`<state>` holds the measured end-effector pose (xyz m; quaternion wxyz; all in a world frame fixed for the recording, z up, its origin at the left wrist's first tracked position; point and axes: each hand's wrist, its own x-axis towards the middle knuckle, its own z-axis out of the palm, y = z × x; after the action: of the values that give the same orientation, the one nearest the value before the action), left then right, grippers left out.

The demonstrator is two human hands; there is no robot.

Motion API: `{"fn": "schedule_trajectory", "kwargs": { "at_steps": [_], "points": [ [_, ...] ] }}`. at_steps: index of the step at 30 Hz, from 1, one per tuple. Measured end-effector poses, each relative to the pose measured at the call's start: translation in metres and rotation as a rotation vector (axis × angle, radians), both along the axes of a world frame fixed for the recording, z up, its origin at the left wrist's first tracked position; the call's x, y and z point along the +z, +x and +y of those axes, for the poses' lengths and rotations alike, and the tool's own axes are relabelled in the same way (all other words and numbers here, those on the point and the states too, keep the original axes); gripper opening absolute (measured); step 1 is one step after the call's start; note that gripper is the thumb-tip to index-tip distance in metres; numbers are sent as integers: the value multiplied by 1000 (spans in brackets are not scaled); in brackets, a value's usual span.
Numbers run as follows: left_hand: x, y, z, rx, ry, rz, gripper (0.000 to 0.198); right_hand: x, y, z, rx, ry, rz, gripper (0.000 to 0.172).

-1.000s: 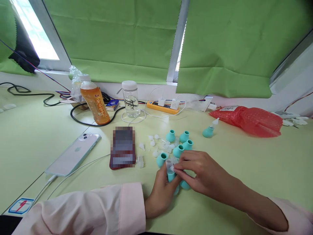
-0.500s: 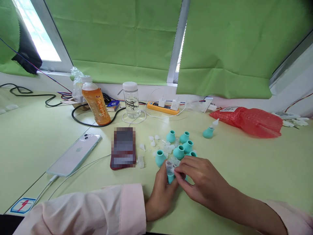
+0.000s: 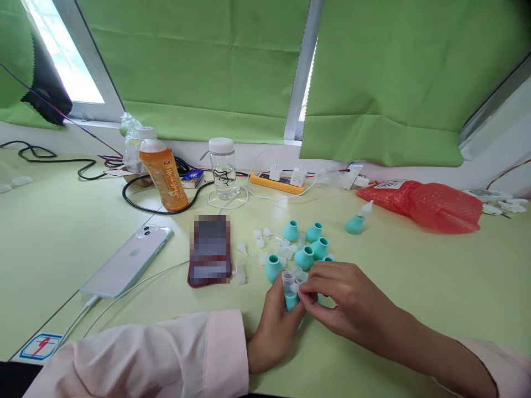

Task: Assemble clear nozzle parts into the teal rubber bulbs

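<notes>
- Left hand: wrapped around a teal bulb, low over the near part of the table. A clear tube rose from the bulb, mouth upward.
- Right hand: thumb and fingertips pinched together at a small white piece just beside the tube. From where I stood, I could not tell whether piece and tube touched.
- Judged handling: the left grip needed to be firm but light, as the bulb looked soft and squeezing could have tilted the tube. The white piece called for a pinch at its edge, square alignment, then even pressure.
- Clearance: an open bulb stood just beyond the left fingers; a careless nudge might have toppled it.
- Beyond the hands: more open bulbs stood near loose clear parts.
- Farther right: a bulb fitted with a white tip stood apart, near a red bag.
</notes>
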<state>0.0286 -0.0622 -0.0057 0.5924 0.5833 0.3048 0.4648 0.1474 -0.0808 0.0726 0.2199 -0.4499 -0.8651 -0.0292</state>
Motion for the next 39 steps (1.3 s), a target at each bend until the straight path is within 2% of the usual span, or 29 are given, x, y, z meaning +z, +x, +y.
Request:
{"fn": "schedule_trajectory", "kwargs": {
  "at_steps": [4,8,11,18,23,27,33,36,39],
  "points": [
    [2,0,-1,-19,-29,-21,16,3,2,-3,33,53,-87,16],
    [2,1,-1,-22,-32,-11,15,-1,-1,-4,73,173,-217,19],
    [2,1,-1,-16,-35,-14,18,-5,0,-3,76,231,-226,20],
    [1,0,-1,1,5,24,16,-4,8,3,137,162,-236,16],
    [-3,0,0,46,72,53,17,-3,6,5,220,324,-368,20],
    [1,0,0,32,87,28,19,-1,3,3,215,390,-450,23],
    [5,1,-1,-5,118,-18,20,-1,9,0,192,268,-465,20],
    [2,2,-1,0,69,20,11,6,13,3,153,70,-362,16],
    [0,2,-1,-14,15,55,12,19,19,8,157,-197,-211,13]
  ]
}}
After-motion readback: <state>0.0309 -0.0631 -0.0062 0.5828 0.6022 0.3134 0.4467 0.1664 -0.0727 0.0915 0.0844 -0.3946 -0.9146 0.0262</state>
